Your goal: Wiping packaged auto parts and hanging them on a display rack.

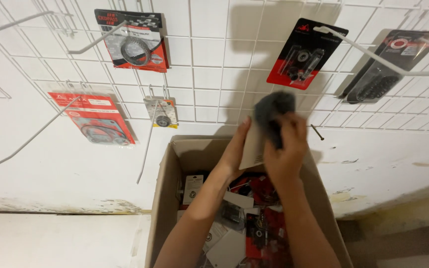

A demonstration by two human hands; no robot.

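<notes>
Cardboard, brown and open-topped, the box stands against the white wall and serves as the marker here. Directly above its far rim both hands meet. The left hand grips a pale packaged card by its edge, and the right hand is closed on a dark grey cloth pressed to that card. Inside the box lie red-and-black packets. Above the box, a white wire grid carries hanging blister packs on hooks.
</notes>
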